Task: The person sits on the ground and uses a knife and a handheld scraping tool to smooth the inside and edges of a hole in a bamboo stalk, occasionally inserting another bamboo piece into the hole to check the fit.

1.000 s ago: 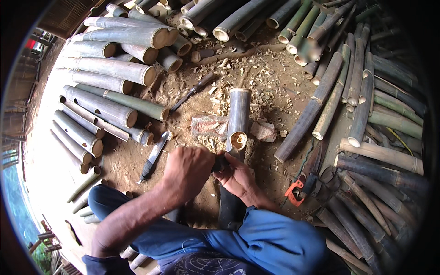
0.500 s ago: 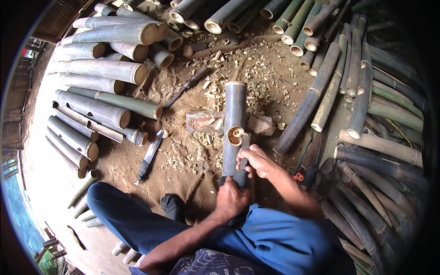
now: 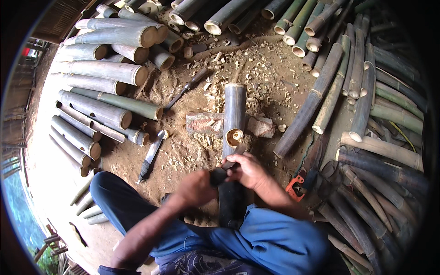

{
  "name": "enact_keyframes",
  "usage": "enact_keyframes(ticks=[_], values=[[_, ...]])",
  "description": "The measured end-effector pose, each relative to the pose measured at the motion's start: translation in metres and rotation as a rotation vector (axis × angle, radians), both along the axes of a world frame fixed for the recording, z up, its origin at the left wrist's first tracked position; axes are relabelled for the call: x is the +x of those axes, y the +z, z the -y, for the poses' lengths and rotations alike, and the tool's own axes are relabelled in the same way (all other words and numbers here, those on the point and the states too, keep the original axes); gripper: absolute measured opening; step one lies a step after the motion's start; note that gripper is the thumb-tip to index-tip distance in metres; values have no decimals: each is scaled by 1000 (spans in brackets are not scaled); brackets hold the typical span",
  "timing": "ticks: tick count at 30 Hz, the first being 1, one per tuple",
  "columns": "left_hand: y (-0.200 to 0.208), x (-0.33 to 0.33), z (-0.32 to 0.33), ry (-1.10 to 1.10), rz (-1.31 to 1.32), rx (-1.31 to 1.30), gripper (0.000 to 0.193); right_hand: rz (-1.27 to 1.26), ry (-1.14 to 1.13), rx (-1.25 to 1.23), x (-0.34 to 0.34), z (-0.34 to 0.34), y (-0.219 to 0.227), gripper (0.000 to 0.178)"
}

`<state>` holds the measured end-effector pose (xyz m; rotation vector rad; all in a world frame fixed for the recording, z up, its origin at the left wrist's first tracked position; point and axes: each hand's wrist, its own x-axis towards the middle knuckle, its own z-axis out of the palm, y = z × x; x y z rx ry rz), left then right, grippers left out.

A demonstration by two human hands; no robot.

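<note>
Head view: bamboo tube, its cut hole facing up, lying across a reddish block that shows on both sides.
Left hand: slightly blurred, clenched round the grip of a dark-handled tool, just left of the tube's near part.
Right hand: fingers grasping the tool's blade, over the tube's near part below the hole.
Knife: on the ground, left of the tube.
Orange handle: right of the tube, nearer the person.
Shavings: scattered beyond the tube.
</note>
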<state>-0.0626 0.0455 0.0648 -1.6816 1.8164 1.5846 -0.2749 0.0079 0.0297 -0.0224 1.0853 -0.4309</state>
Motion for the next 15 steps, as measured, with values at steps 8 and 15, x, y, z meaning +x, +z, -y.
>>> enact_keyframes(ticks=[8, 15], values=[[-2, -48, -29, 143, 63, -182, 44, -143, 135, -153, -17, 2, -12, 21], [74, 17, 99, -479, 77, -185, 28, 328, -430, 1, 35, -25, -12, 20]])
